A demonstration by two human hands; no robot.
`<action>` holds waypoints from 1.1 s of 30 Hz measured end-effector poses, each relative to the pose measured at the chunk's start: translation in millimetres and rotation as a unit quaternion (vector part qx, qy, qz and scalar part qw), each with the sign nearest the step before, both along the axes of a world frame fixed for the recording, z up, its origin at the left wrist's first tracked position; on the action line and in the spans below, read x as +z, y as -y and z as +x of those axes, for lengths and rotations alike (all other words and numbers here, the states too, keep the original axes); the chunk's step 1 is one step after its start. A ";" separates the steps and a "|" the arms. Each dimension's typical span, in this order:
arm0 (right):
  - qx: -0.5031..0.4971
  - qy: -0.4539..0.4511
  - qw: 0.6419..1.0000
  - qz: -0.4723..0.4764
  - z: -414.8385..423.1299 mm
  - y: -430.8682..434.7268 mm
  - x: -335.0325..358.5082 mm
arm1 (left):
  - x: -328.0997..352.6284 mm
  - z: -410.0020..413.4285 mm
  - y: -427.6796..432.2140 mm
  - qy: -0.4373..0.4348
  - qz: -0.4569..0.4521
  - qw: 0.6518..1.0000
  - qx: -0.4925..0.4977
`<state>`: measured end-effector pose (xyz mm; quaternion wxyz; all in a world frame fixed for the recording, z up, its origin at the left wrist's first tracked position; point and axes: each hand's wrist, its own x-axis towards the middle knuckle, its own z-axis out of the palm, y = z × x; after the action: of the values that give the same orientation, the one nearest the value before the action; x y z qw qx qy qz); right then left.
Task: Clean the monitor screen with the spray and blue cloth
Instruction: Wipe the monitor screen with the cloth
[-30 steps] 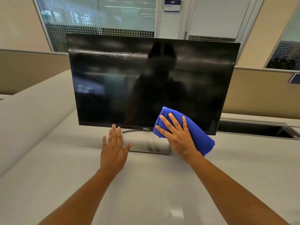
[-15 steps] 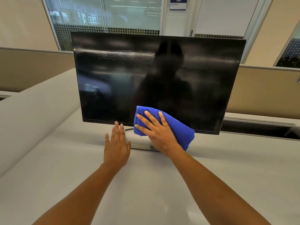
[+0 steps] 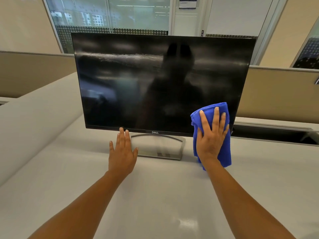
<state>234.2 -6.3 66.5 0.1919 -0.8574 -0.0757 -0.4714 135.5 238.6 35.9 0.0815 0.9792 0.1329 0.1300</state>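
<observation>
Right hand (image 3: 211, 135) flat, fingers spread, pressing the cloth (image 3: 214, 133) against the lower right corner of the screen (image 3: 155, 80), with the cloth's tail hanging past the bottom bezel. Left hand (image 3: 122, 150) open, holding nothing, fingertips up at the bottom edge just left of the stand (image 3: 158, 146). No spray in sight. The risk, I'd say: a hard push this far off centre could twist or rock the monitor on that stand, since the left hand barely braces it. And streaks show across the top; a damp cloth may just smear them.
</observation>
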 end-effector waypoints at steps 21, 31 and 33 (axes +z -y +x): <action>0.110 0.075 0.934 -0.331 3.1 -103.0 25.0 | -2.3 1.6 -2.7 -0.009 0.011 1.000 0.005; 0.016 0.008 0.998 -0.065 17.9 -0.8 36.3 | 0.0 -1.0 0.0 -0.002 -0.010 1.000 0.002; -0.005 -0.016 1.000 -0.009 19.7 14.1 33.7 | 0.6 -1.1 0.3 0.000 -0.014 1.000 0.001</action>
<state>254.0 -20.4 100.2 0.1832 -0.8667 -0.0723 -0.4584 134.5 238.4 36.5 0.0953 0.9777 0.1362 0.1282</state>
